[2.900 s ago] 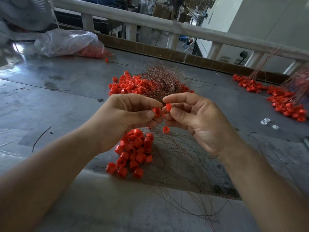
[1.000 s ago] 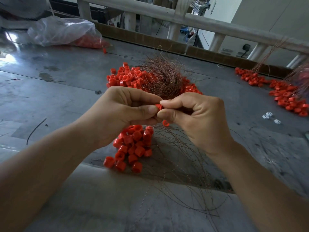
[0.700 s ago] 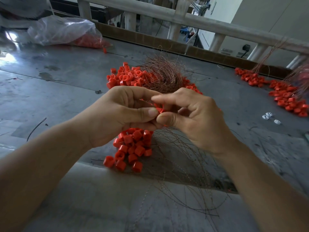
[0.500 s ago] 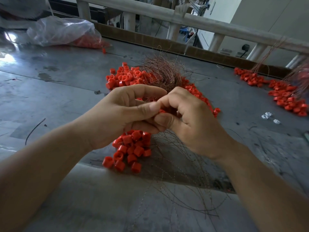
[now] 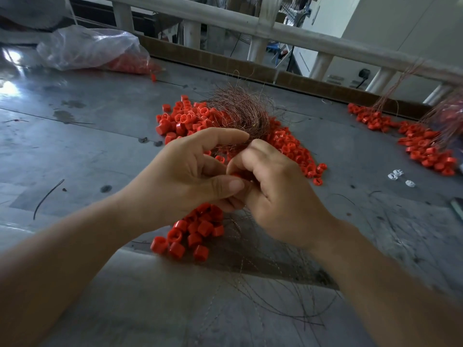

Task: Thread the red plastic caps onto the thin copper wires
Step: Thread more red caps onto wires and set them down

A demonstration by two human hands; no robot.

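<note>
Head view. I see the left hand (image 5: pixel 185 181) and right hand (image 5: pixel 275 196) pressed together above the grey metal table (image 5: pixel 87 146), their curled fingertips jointly pinching one small red plastic cap (image 5: pixel 236 175); whether a wire enters it I cannot tell. Loose red plastic caps (image 5: pixel 198 229) lie heaped just beneath the hands. Thin copper wires (image 5: pixel 275 284) fan out nearer me. A tangled copper wire bundle (image 5: pixel 240 113) rests on a farther cap heap (image 5: pixel 180 121).

head cam | worn, faces forward-down | close over table (image 5: pixel 100 116)
</note>
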